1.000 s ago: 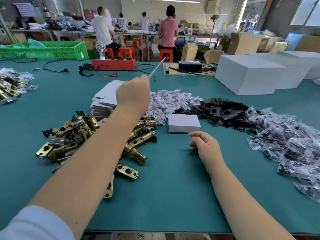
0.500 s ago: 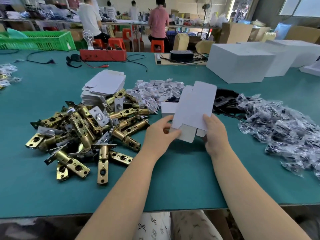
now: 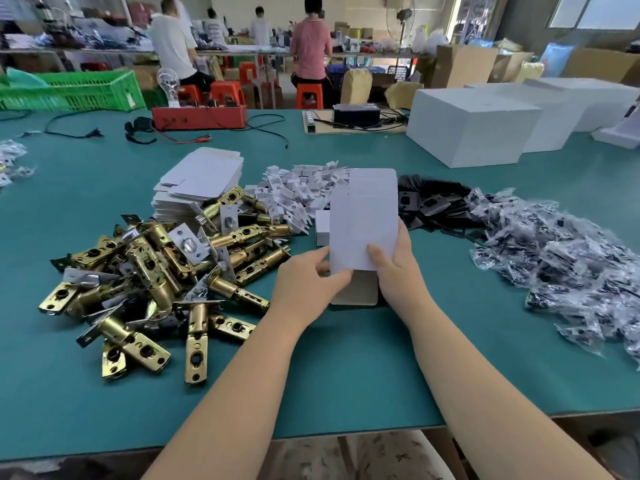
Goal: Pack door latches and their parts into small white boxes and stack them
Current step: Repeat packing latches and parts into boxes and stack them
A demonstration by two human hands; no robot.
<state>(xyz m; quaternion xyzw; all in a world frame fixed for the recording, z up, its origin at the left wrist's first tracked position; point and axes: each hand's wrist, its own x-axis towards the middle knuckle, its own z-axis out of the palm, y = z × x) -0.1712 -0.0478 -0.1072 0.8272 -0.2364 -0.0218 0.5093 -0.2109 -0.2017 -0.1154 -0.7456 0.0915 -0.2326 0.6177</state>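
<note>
Latches of brass-coloured metal with silver faceplates [image 3: 156, 271] lie heaped on the left of the green-topped table [image 3: 346, 368], none boxed yet. Behind the heap we note a stack of flat white carton blanks [image 3: 197, 188], then a pile of small white folded card inserts [image 3: 298, 192].

At centre we hold one flat white cardboard box blank [image 3: 363, 223] upright above the table. Our left hand [image 3: 308, 278] pinches its lower left corner, fingers curled onto the card. Our right hand [image 3: 394, 265] grips the right edge, thumb pressed on the front face, fingers wrapped behind. A lower flap hangs beneath our hands. One closed small white box [image 3: 322, 232] rests on the table just behind the blank, partly hidden.

Right of it sits a pile of black metal strike plates [image 3: 433, 206], then a sprawl of clear plastic bags of small dark parts [image 3: 561, 261].

Step in hand, we judge: opening the blank into a box.

Risks: squeezing off the creases could buckle a panel; a loose bottom flap could let a heavy latch drop through; a slip of the left pinch could let the blank fall among the latches.
</note>
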